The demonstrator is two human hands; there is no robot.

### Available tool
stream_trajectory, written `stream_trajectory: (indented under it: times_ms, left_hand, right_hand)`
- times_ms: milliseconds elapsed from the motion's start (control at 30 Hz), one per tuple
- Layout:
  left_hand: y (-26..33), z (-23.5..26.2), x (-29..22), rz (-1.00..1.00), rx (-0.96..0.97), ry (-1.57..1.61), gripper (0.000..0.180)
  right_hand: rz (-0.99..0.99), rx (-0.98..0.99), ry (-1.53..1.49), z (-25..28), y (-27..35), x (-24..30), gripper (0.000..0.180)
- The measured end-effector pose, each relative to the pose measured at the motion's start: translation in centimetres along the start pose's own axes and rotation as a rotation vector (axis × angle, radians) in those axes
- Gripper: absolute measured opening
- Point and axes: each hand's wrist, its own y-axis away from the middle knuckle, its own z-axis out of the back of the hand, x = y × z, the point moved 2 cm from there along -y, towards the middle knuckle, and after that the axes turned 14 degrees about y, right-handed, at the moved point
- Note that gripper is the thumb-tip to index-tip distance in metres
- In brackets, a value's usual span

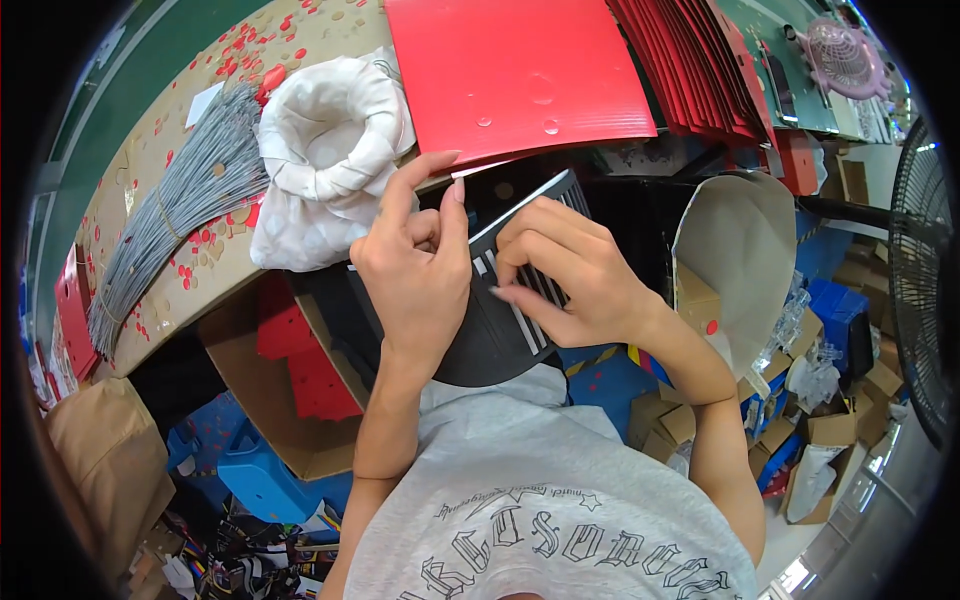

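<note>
My left hand [415, 265] is raised by the near edge of a red corrugated sheet [520, 75]. Its index finger and thumb are stretched apart, the other fingers curl in, and nothing shows between them. Close beside it, my right hand [575, 265] is closed with curled fingers over a black flat piece with pale stripes [470, 345]; whatever it pinches is hidden. That black piece lies in front of my body. To the left of my left hand, a white cloth bag [335, 205] stands with its rim rolled down around the opening.
A bundle of thin grey wires [185, 205] lies on the tan worktop among red scraps. More red sheets [690, 70] stand stacked at the far right. Below the table edge are a cardboard box [245, 400] with red pieces and a blue stool [265, 470]. A black fan [915, 270] stands right.
</note>
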Motion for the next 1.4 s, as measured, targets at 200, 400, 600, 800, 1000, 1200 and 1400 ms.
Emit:
stream_trajectory:
  times_ms: [200,400,600,800,1000,1200,1400]
  left_hand:
    - [-0.4,0.6,-0.6,-0.078,-0.058,-0.068,0.026]
    - [0.2,0.8,-0.7,-0.245,-0.030,-0.296,0.030]
    - [-0.5,0.0,-0.1,-0.189,0.026,-0.246,0.032]
    - [-1.3,-0.7,0.2,-0.064,0.180,-0.246,0.054]
    - [-2.2,-1.6,1.8,-0.014,0.315,-0.378,0.056]
    - [-1.2,-1.7,1.2,-0.104,0.292,-0.162,0.033]
    - [-1.8,-1.9,1.6,-0.087,0.303,-0.393,0.050]
  right_hand:
    - [0.085,-0.154,0.100,-0.7,0.4,-0.3,0.032]
    - [0.218,-0.252,0.299,-1.2,0.6,0.3,0.029]
    - [0.186,-0.171,0.320,-1.3,0.7,0.1,0.022]
    - [-0.024,-0.005,-0.046,-0.7,0.1,-1.5,0.017]
    - [-0.002,0.028,-0.130,3.1,-2.1,-2.8,0.013]
    - [-0.115,-0.091,0.059,5.5,-7.7,-7.3,0.012]
    - [-0.095,0.022,0.208,2.7,-11.0,-10.3,0.016]
